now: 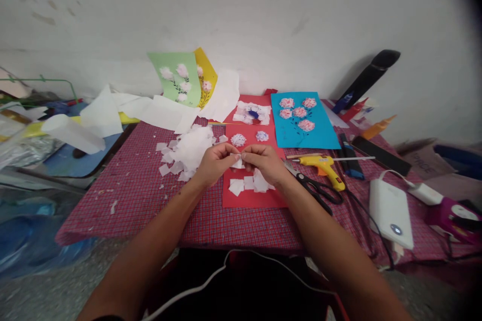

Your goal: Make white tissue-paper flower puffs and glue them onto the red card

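Observation:
Between the fingertips of both hands is a small white tissue paper square (238, 164). My left hand (217, 160) pinches it from the left, and my right hand (263, 159) pinches it from the right; the fingers partly cover it. Below them is a red sheet of card (248, 201) with several white paper squares (248, 183) lying on it. Just beyond my fingers, two speckled paper flowers, one on the left (238, 140) and one on the right (262, 136), rest on the red card. A paint-stained white tissue (253, 113) lies farther back.
A heap of white paper squares (194, 148) lies left. Blue card (305, 135) with pink flowers stands at the back right. A yellow glue gun (322, 164), black-handled scissors (316, 190) and a white power bank (390, 213) with cables are on the right. Green card (176, 70) leans on the wall.

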Demonstrator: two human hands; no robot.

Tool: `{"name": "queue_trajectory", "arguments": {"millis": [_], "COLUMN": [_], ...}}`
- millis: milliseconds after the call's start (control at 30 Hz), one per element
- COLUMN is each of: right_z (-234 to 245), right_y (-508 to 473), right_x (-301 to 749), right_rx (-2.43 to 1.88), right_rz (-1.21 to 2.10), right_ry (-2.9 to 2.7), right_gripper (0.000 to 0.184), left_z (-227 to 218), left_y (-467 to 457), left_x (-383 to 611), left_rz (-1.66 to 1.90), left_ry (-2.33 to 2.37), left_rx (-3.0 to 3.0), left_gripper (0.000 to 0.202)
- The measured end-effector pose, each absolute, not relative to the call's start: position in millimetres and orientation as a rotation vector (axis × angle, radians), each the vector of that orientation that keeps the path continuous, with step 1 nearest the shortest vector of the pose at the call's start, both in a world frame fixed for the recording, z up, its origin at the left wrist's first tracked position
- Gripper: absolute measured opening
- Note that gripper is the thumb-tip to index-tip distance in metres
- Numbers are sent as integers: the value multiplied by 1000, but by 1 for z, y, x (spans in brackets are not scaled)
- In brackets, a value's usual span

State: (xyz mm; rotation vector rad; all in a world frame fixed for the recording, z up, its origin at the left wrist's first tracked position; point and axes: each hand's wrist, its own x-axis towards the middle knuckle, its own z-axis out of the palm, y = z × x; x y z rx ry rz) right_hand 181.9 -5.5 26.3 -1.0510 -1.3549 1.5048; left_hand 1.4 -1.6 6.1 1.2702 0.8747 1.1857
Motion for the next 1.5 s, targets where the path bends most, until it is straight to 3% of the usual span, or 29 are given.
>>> {"name": "queue_trajectory", "arguments": {"millis": [333,767,967,1167,1500], "right_z": [21,22,21,16,17], "right_y": [-3,-8,-9,-7,-4], "right_x": [179,175,173,174,177], "right_rx": [-1075,-1049,-1069,-1086,-1134], "right_rz": [1422,1069,958,778,836], "right_ry": [-1433,-1547,-1582,-1646,-1564], "right_gripper": [24,28,27,24,21], "left_z": [9,8,4,8,1], "left_y": [-3,0,0,-2,2], "left_x": [3,7,2,1,2], "left_rz": [1186,1358,1273,1202,1309], "left_ry": [876,819,907,891,1057], "left_rx": [1265,1209,1330,1349,1210], "left_gripper": [16,35,14,25,14]}}
